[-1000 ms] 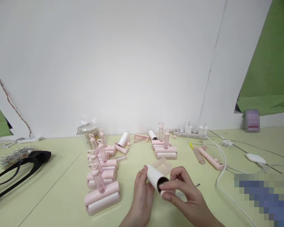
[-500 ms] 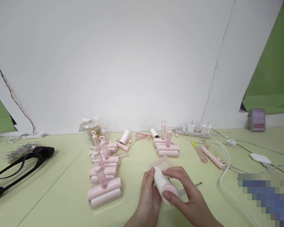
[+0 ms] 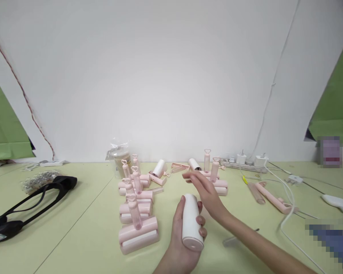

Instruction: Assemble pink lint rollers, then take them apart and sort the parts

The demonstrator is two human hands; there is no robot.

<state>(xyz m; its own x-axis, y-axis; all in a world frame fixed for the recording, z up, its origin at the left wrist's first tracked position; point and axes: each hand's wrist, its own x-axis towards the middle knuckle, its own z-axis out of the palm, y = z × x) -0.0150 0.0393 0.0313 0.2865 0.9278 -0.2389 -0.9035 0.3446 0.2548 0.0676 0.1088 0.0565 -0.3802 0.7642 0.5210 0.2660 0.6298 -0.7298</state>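
Observation:
My left hand [image 3: 185,243] is wrapped around a white lint roll [image 3: 191,220], its pale pink end cap facing me. Beyond the roll, my right hand [image 3: 207,192] reaches forward with fingers stretched out, and nothing shows in it. Its fingertips are in front of the pink lint rollers on the right [image 3: 220,186], partly covering them. Pink lint rollers with upright clear handles and heart-shaped loops line the left, the nearest lint roller [image 3: 138,236] beside my left hand. Farther back lie a white roll [image 3: 159,168], another white roll [image 3: 193,164] and an open pink casing [image 3: 180,167].
A bagged cup [image 3: 122,161] stands at the back left. Black straps [image 3: 42,203] lie on the far left. A power strip [image 3: 240,166] with chargers and a white cable [image 3: 288,213] occupy the right, beside a long pink part [image 3: 274,198]. A thin tool [image 3: 231,240] lies under my right forearm.
My right hand has let go of the roll and moved forward. The left hand now holds the roll alone, more upright. The whole view has shifted slightly.

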